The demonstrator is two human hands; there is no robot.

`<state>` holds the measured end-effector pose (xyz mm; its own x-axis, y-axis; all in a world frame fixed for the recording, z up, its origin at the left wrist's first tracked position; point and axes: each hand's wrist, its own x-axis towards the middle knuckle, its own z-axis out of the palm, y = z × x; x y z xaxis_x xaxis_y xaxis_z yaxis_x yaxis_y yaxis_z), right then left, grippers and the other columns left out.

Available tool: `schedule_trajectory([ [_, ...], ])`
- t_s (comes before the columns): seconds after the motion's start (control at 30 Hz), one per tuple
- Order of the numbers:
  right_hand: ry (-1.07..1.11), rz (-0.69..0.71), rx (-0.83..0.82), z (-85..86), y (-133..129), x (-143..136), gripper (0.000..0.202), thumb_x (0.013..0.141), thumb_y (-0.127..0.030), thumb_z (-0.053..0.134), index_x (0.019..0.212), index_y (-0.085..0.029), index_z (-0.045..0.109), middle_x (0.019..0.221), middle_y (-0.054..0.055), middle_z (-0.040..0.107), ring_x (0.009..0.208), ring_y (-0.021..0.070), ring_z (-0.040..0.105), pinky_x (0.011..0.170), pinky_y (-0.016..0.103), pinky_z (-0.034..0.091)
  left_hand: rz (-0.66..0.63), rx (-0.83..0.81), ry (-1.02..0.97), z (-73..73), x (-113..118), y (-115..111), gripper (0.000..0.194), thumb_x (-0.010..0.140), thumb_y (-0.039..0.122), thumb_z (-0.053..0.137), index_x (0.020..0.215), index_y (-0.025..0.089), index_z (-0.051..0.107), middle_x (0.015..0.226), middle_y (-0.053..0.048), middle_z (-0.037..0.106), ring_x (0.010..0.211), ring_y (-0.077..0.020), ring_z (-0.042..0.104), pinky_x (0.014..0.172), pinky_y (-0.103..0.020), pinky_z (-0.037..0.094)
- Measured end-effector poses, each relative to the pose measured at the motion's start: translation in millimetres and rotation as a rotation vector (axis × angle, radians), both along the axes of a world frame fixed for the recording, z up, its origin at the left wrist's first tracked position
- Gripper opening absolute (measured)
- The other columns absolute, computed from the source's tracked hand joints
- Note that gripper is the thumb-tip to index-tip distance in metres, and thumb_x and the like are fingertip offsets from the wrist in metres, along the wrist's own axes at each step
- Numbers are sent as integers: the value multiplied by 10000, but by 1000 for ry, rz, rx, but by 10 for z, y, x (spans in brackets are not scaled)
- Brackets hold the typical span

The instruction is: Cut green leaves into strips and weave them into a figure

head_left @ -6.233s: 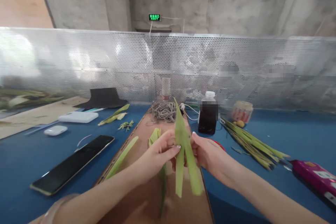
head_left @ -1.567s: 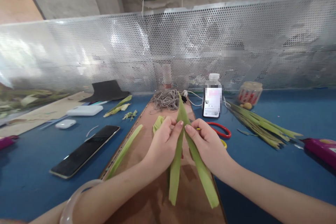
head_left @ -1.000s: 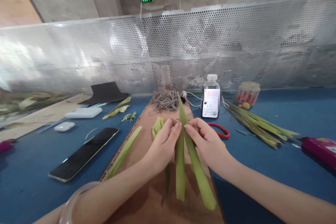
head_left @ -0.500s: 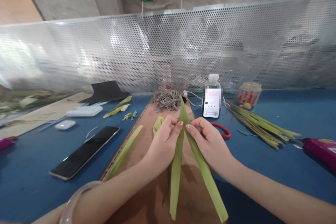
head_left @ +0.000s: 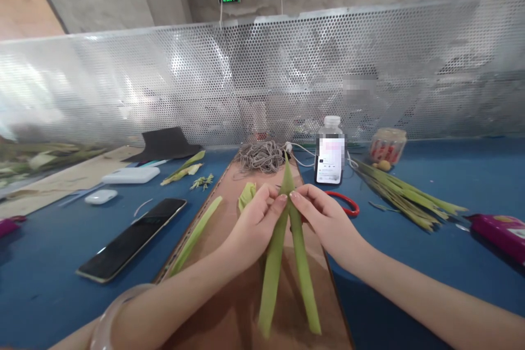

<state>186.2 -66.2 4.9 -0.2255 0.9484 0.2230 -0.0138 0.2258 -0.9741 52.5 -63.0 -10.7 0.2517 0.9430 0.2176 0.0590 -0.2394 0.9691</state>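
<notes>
A long green leaf is pinched between my two hands over the brown board. Its pointed tip rises above my fingers, and below them it parts into two strips that hang toward me. My left hand grips the left side of the leaf between thumb and fingers. On the right side, my right hand pinches it close to the split. Behind my left hand a pale green folded leaf piece lies on the board. Another single strip rests along the board's left edge.
Grey cord is heaped at the board's far end. Right: red scissor handle, propped phone, leaf bundle, jar, purple packet. Left: black phone, white cases, dark sheet.
The right strip's lower end has swung left, closer to the other strip. The left strip's end has shifted slightly left. Both hands keep their pinch.
</notes>
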Motion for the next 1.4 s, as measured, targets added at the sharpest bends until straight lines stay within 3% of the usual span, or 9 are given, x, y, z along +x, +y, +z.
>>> schedule_trajectory([
  [0.23, -8, 60, -14, -56, 22, 29, 210, 817, -364, 481, 726, -180, 438, 533, -69, 429, 454, 64, 415, 447, 196, 344, -96, -86, -136, 41, 19, 7, 217, 825, 405, 433, 754, 203, 400, 527, 76, 490, 409, -89, 524, 405, -197, 445],
  [0.5, -43, -2, -2, -39, 20, 19, 214, 796, -346, 515, 688, -178, 437, 485, -81, 376, 414, 54, 355, 403, 186, 298, -109, -106, -163, 37, 19, 39, 181, 829, 341, 454, 732, 203, 386, 451, 85, 523, 291, -92, 507, 300, -181, 426],
  [0.8, -51, 37, -35, 14, -6, 48, 201, 795, -309, 520, 663, -169, 460, 473, -82, 378, 404, 41, 326, 379, 166, 269, -209, -135, -223, 34, -16, 41, 199, 836, 345, 447, 718, 209, 363, 409, 80, 548, 259, -121, 504, 256, -199, 415],
  [1.0, -69, 65, 1, 40, 23, 130, 206, 780, -307, 550, 653, -170, 463, 485, -83, 365, 412, 35, 306, 369, 163, 229, -259, -85, -276, 44, -113, 74, 177, 861, 321, 407, 726, 212, 374, 327, 98, 502, 246, -108, 475, 328, -237, 469],
  [1.27, -124, 176, 15, 35, 21, 121, 209, 785, -308, 531, 659, -166, 442, 517, -74, 411, 455, 47, 396, 438, 175, 325, -310, -134, -188, 21, -105, 31, 172, 839, 333, 453, 750, 186, 455, 548, 44, 557, 436, -124, 584, 396, -225, 480],
  [1.4, -158, 171, 28, 49, 3, 115, 213, 785, -284, 521, 642, -170, 411, 509, -78, 397, 459, 48, 399, 449, 177, 326, -227, -28, -209, 65, -102, 61, 182, 851, 284, 446, 721, 168, 500, 591, 42, 517, 501, -67, 533, 496, -181, 469],
])
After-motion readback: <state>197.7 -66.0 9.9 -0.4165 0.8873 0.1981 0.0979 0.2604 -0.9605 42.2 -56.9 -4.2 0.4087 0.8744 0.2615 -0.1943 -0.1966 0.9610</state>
